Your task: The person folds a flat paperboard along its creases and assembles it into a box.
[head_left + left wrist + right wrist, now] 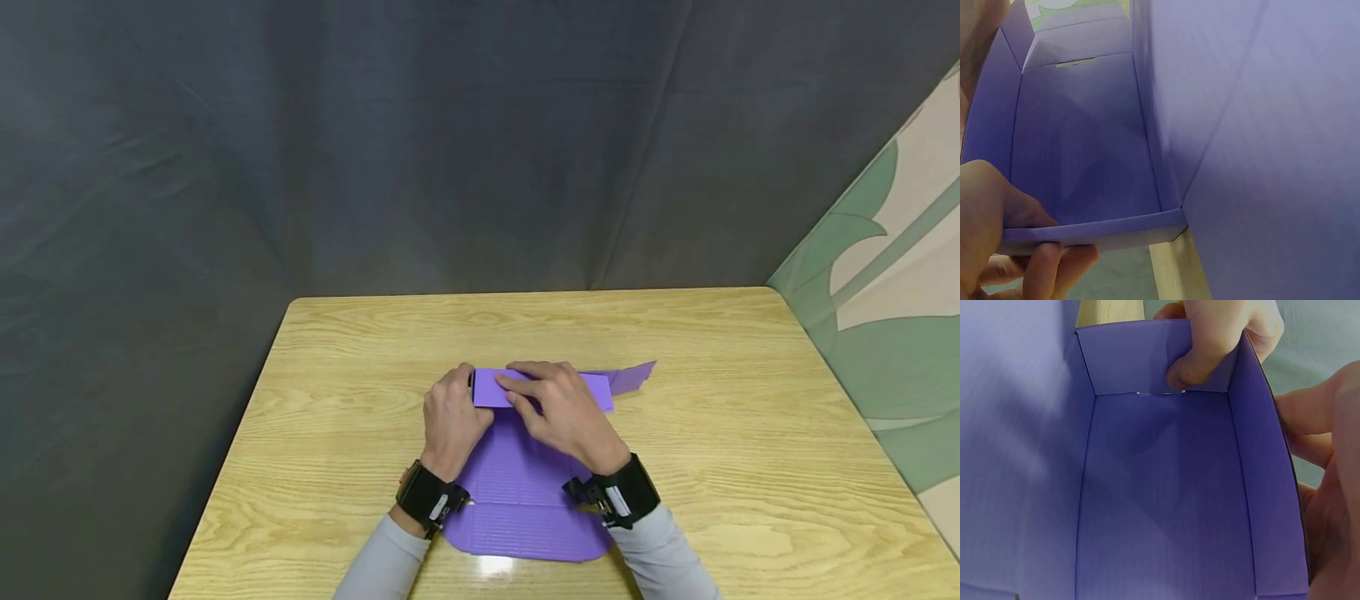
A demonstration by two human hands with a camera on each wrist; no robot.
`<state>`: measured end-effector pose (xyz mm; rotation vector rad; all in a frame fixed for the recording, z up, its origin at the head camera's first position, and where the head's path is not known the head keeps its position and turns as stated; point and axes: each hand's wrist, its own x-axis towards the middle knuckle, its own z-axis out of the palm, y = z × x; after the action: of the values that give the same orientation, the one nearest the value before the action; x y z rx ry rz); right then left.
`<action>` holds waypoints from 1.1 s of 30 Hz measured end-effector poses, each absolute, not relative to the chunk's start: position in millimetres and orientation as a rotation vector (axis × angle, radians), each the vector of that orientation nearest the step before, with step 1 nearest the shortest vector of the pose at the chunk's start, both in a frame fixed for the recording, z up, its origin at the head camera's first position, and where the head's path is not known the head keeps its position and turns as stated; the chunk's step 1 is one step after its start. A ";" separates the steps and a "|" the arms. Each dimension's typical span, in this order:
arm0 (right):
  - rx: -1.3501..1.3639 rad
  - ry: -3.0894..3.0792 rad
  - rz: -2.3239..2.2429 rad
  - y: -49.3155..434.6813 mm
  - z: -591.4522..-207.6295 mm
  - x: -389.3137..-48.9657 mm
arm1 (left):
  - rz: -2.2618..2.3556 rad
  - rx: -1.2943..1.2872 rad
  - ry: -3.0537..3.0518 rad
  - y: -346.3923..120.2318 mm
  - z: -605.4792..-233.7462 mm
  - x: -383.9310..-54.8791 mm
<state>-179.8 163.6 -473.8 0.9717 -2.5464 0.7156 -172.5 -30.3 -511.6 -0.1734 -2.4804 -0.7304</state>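
As left hand (452,422) pinches purple box (512,465), right hand (564,408) touching, outstretched

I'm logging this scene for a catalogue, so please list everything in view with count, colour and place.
Cardboard box: one, purple, partly folded, mid-table with a wide panel toward the person
Table: one, light yellow wood-grain, beneath the box
Curtain: one, dark blue-grey, behind and left of the table
Leaf-patterned backdrop: one, green and beige, at the right
Left hand: one, bare, gripping the box's left end
Right hand: one, bare, fingers on a long side wall
Wristbands: two, black, one per wrist
Sleeves: two, light grey, on the forearms
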 end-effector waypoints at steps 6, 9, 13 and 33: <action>0.978 -2.507 0.664 170.1 -468.1 -181.7 | -0.740 -0.174 -2.512 -31.7 -509.3 -175.2; 0.950 -2.477 0.636 177.9 -464.2 -183.5 | -0.762 -0.134 -2.536 -36.1 -508.7 -177.5; 0.913 -2.452 0.646 189.3 -460.1 -186.5 | -0.788 -0.036 -2.546 -45.9 -509.3 -180.7; 0.831 -2.461 0.578 208.7 -461.5 -193.1 | -0.858 0.020 -2.534 -56.0 -507.1 -188.2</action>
<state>-193.1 208.7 -461.5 0.8314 -2.4614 0.5784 -188.2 -56.0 -507.1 0.0202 -2.5337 -0.8577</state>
